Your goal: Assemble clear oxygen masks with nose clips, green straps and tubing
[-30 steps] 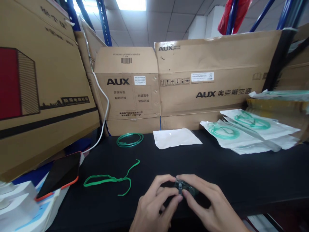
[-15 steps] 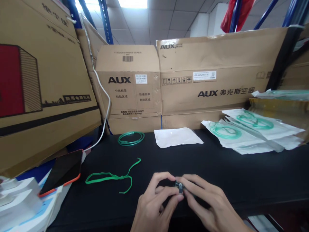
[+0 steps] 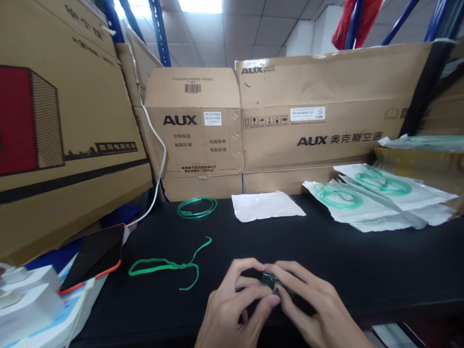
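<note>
Both my hands meet at the near edge of the black table [image 3: 362, 261]. My left hand [image 3: 232, 309] and my right hand [image 3: 315, 309] pinch a small dark greenish plastic part [image 3: 271, 280] between their fingertips; most of it is hidden by the fingers. A loose green elastic band [image 3: 165, 266] lies to the left of my hands. A coil of green tubing [image 3: 196, 207] rests farther back, and an empty clear pouch [image 3: 266, 206] lies to the right of the coil.
Several sealed pouches with green tubing [image 3: 362, 198] are piled at the right. A phone in an orange case [image 3: 94, 256] lies at the left on white boxes [image 3: 32, 304]. Cardboard boxes [image 3: 319, 116] wall in the back and left, with a white cable [image 3: 159, 164] hanging down.
My fingers have turned the small part slightly between them; the hands stay in the same place. The view has barely shifted.
</note>
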`<action>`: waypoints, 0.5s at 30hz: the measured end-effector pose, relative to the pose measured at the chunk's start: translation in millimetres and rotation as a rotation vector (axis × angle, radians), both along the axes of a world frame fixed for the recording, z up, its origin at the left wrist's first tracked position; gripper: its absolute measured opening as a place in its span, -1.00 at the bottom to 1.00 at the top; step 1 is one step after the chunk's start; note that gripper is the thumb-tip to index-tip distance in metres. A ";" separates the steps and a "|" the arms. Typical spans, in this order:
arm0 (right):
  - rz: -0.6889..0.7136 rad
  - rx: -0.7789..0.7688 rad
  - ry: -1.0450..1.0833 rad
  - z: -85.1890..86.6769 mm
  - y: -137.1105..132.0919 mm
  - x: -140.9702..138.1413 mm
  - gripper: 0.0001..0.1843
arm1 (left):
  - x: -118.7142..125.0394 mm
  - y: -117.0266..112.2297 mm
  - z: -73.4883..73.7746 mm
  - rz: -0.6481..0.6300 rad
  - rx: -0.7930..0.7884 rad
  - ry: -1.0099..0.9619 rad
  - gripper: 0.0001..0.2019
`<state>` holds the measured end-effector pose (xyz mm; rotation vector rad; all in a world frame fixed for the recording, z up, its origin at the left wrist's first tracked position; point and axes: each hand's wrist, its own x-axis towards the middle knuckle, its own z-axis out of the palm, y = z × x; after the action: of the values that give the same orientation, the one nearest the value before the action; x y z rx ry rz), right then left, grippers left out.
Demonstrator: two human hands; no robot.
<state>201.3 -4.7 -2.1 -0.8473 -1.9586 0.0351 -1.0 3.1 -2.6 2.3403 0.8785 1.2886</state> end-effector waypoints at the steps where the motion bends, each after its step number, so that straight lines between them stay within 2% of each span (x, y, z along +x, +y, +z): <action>1: -0.011 0.007 -0.014 -0.2 -0.2 0.2 -0.61 | 0.4 0.4 0.0 0.014 -0.015 0.006 -0.83; 4: -0.005 -0.049 -0.041 1.7 -0.6 1.7 -0.59 | 2.3 2.2 -2.8 0.086 -0.007 0.005 -0.86; 9: 0.007 -0.319 -0.026 4.2 2.0 8.7 -0.65 | 1.0 4.3 -8.1 0.154 0.178 0.106 -0.85; 12: -0.050 -0.431 0.008 1.1 6.7 13.8 -0.62 | -8.4 4.2 -2.6 0.166 0.226 0.273 -0.83; 15: -0.041 -0.484 -0.092 1.0 19.2 15.2 -0.57 | -23.4 4.7 7.2 0.238 0.158 0.401 -0.84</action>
<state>216.5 14.5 -1.1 -1.2180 -2.0494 0.4689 -24.4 7.8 4.7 2.7432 1.2503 1.0148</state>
